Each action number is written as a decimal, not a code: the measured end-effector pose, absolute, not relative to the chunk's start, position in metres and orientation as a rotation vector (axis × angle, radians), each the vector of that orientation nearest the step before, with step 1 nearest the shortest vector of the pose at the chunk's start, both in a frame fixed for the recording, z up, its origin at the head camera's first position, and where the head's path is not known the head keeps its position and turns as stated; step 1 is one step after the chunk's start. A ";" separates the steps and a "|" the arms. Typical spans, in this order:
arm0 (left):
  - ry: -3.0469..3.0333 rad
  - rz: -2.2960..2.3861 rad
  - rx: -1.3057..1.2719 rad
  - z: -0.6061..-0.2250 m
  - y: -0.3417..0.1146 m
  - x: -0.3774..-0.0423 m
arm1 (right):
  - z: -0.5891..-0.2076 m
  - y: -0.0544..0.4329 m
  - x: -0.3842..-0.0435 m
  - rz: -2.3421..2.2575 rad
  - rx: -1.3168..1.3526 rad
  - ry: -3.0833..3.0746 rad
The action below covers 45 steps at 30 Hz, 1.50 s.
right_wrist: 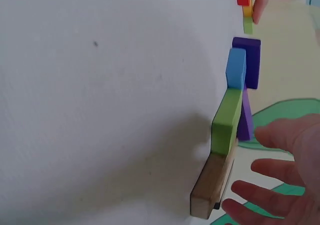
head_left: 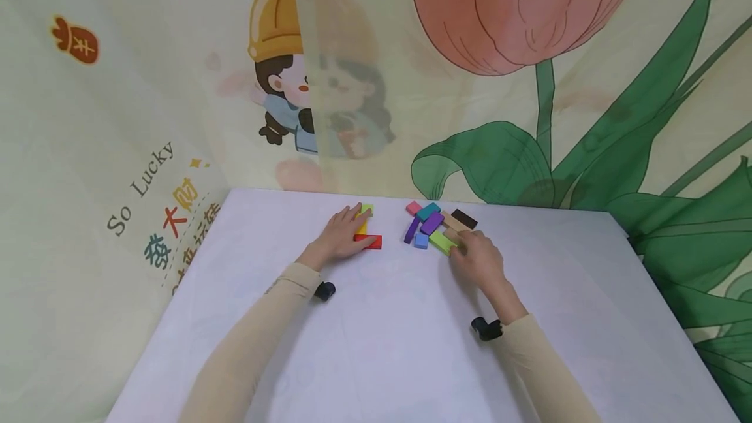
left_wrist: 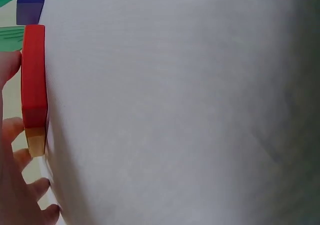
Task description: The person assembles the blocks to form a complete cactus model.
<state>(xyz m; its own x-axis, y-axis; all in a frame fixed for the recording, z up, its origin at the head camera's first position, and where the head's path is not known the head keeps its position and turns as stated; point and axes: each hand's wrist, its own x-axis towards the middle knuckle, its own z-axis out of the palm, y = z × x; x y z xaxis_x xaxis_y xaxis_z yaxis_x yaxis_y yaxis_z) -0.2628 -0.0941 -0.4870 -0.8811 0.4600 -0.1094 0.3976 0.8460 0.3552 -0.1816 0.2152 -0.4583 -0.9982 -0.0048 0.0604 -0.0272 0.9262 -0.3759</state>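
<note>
My left hand (head_left: pixel 339 235) rests with extended fingers over a small group of blocks left of centre. Its thumb lies along a red block (head_left: pixel 375 242), and its fingers partly cover a yellow block (head_left: pixel 361 228) and a lime-green block (head_left: pixel 367 209). In the left wrist view the red block (left_wrist: pixel 34 75) stands beside the thumb, fingers spread below. My right hand (head_left: pixel 480 258) hovers at the near right side of a second cluster, fingertips close to a light green block (head_left: pixel 440 241). Spread fingers with nothing between them face a wooden-coloured block (right_wrist: pixel 207 180) in the right wrist view.
The second cluster also has a pink block (head_left: pixel 414 208), a teal block (head_left: pixel 429 211), purple blocks (head_left: pixel 432 223), a blue block (head_left: pixel 421 241), a tan block (head_left: pixel 452 221) and a dark brown block (head_left: pixel 465 218). They lie near the far edge of the white table (head_left: pixel 388 338), before a printed curtain.
</note>
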 end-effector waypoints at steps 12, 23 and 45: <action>2.840 0.485 0.695 -0.487 -0.093 -0.265 | -0.462 0.232 -0.195 0.715 -0.192 -3.086; 2.835 0.459 0.707 -0.486 -0.092 -0.267 | -0.462 0.232 -0.195 0.711 -0.139 -3.050; 2.817 0.498 0.699 -0.488 -0.096 -0.263 | -0.458 0.195 -0.140 1.722 0.067 -3.010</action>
<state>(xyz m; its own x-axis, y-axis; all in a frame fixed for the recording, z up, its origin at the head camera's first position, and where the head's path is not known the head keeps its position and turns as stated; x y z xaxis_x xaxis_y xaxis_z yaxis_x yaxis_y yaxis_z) -0.2633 -0.0955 -0.4877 -0.8691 0.4829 -0.1074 0.4168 0.8318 0.3665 -0.1405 0.1951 -0.4579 -0.9464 -0.1919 -0.2597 0.1267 0.5191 -0.8453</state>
